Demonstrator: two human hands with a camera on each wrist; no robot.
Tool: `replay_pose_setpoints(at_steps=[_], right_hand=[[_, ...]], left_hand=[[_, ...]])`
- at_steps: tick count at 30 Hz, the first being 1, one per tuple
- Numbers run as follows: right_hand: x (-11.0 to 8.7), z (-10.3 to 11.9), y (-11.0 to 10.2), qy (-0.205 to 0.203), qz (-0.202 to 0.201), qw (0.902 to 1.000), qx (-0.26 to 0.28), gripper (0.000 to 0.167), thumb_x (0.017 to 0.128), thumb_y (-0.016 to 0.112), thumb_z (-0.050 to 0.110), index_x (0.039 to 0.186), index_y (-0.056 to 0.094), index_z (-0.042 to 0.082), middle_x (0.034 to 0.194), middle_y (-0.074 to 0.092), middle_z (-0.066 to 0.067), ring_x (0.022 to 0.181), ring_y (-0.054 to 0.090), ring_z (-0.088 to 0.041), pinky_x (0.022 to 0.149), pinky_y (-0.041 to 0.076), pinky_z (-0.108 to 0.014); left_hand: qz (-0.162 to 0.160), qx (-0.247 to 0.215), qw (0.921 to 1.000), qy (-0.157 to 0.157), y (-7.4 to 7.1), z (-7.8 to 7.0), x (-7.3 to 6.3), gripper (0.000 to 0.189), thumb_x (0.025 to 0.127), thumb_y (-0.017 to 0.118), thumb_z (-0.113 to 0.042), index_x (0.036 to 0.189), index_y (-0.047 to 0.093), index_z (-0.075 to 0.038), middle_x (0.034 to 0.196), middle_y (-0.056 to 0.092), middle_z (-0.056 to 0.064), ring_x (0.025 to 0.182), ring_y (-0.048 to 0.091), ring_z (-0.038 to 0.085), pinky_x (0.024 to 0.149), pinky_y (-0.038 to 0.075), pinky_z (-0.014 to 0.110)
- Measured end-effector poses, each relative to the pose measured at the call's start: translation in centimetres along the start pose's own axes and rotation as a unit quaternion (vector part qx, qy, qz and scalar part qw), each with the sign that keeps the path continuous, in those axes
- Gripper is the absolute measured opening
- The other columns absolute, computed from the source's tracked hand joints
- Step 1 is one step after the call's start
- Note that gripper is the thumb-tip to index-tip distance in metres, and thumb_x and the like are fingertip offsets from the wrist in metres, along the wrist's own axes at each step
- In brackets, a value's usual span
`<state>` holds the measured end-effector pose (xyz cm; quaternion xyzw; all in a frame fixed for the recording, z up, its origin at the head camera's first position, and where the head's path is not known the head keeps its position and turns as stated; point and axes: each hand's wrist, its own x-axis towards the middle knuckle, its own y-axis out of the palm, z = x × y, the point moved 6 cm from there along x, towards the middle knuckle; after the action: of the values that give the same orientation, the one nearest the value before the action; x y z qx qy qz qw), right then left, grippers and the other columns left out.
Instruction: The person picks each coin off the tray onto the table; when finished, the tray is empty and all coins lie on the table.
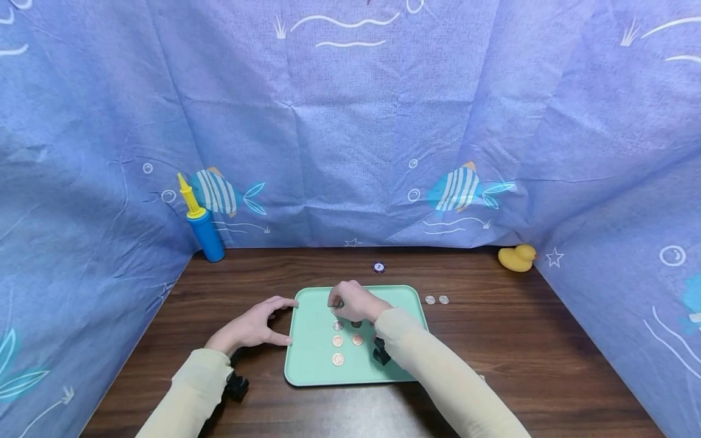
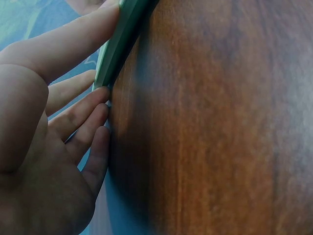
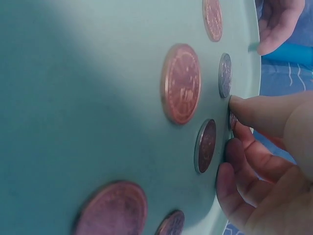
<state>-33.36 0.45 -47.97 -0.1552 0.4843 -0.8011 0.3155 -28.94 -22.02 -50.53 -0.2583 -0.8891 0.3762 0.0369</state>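
A light green tray (image 1: pixel 312 371) lies on the table with copper and silver coins set out in columns on it. In the head view, my right hand (image 1: pixel 356 302) reaches over the far part of the tray. Its thumb and fingertip pinch a silver coin (image 3: pixel 232 119) at the tray's surface, at the far end of the left column. Nearer me in that column are a silver coin (image 1: pixel 338 325) and copper coins (image 1: pixel 338 341). Beside them is another copper coin (image 1: pixel 357 339). My left hand (image 1: pixel 254 325) is spread at the tray's left edge, with thumb and fingertips at the rim.
Two silver coins (image 1: pixel 437 300) lie on the wooden table (image 1: pixel 493 340) right of the tray. Behind it is a dark poker chip (image 1: pixel 379 267). A blue and yellow hand pump (image 1: pixel 207 234) stands back left; a yellow rubber duck (image 1: pixel 516 258) sits back right. Blue cloth (image 1: pixel 350 152) encloses the table.
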Motion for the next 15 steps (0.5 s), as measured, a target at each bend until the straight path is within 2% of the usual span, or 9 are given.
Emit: replay_pose_setpoints(at_steps=[7,15], right_hand=[[0.13,0.0,0.05,0.001,0.004,1.0,-0.005,0.013,0.097,0.074,0.007,0.107,0.08,0.012,0.098,0.074,0.002,0.089,0.066,-0.009,0.08,0.056,-0.024],[0.26,-0.07,0.14,0.006,0.01,0.9999,-0.002,0.013,0.094,0.08,0.006,0.103,0.08,0.015,0.096,0.073,0.005,0.089,0.065,-0.007,0.08,0.056,-0.023]], left_hand=[[-0.001,-0.001,1.0,0.001,0.04,-0.03,0.01,0.082,0.085,0.09,-0.038,0.154,0.052,-0.014,0.154,0.05,0.01,0.143,0.045,0.037,0.117,0.038,0.061],[-0.001,0.004,1.0,0.001,-0.03,-0.15,-0.08,0.082,0.085,0.09,-0.039,0.153,0.053,-0.014,0.153,0.05,0.01,0.142,0.045,0.037,0.116,0.039,0.061]])
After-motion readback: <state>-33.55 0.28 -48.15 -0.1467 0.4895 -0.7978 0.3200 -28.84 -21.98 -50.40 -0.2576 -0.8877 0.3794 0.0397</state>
